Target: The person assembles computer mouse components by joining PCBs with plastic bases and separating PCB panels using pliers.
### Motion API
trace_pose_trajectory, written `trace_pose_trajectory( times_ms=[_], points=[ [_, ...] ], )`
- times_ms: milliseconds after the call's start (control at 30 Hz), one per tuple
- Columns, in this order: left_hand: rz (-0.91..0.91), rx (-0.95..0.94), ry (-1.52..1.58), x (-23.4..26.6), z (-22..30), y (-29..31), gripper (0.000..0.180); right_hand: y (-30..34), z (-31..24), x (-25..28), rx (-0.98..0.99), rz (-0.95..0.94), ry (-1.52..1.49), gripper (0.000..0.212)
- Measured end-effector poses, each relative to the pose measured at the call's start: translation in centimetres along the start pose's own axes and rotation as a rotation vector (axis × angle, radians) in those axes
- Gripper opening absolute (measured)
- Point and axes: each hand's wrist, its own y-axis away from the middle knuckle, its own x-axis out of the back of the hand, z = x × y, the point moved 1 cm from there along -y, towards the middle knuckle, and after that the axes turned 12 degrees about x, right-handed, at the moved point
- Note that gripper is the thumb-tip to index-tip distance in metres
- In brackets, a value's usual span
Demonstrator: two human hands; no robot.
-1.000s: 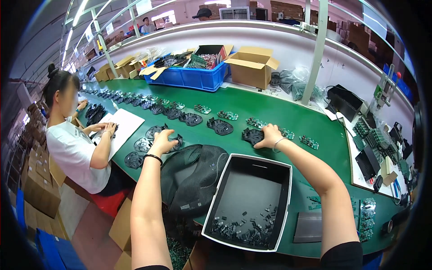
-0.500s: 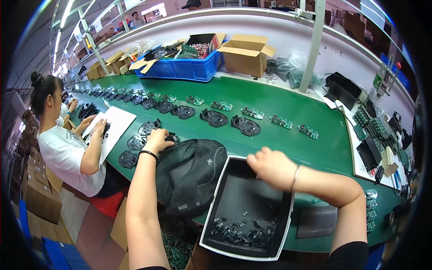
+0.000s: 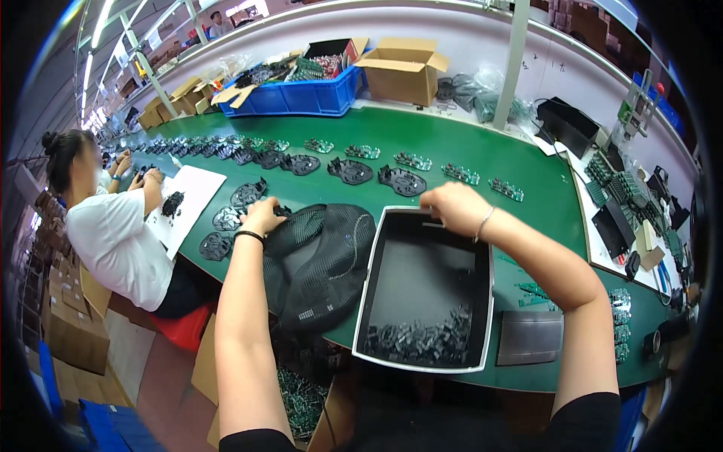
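My right hand (image 3: 457, 209) is closed at the far rim of a white-edged black tray (image 3: 367, 301), its fingers curled over the edge. Many small dark and clear plastic pieces (image 3: 422, 337) lie heaped at the tray's near end. To its left rests a black mesh bag (image 3: 327, 260), crumpled on the table edge. My left hand (image 3: 261, 217) is just beyond the bag's left side, fingers bent down against something black; what they grip is mostly hidden. Black mouse-shaped plastic bases (image 3: 226, 218) lie close by that hand.
Rows of black bases (image 3: 350, 171) and green circuit boards (image 3: 413, 161) run along the green table (image 3: 527, 233). A blue bin (image 3: 294, 98) and a cardboard box (image 3: 403, 71) stand at the back. A co-worker (image 3: 120, 233) sits at left. A dark flat panel (image 3: 529, 337) lies right of the tray.
My right hand has moved from over the tray to its far rim. The tray sits farther from me, its small pieces bunched more thickly at the near end. The whole view has shifted slightly.
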Motion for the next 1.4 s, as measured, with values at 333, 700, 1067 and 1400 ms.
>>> trace_pose_trajectory(
  times_ms=[333,700,1067,1400],
  points=[
    [0.046,-0.076,0.368,1.4,-3.5,-0.6,0.054,3.6,-8.6,-2.1,0.237,-0.549,-0.238,0.014],
    [0.158,0.067,1.011,6.6,-7.5,10.0,0.045,6.7,-11.2,-3.9,0.314,-0.609,-0.028,0.021],
    [-0.212,-0.026,1.623,4.9,2.8,19.6,0.022,9.1,-9.2,-2.0,0.243,-0.238,-0.432,0.013],
    [-0.51,-0.173,1.865,-0.8,13.4,30.2,0.024,15.3,-4.9,1.9,-0.354,0.427,-1.43,0.01]
  ],
)
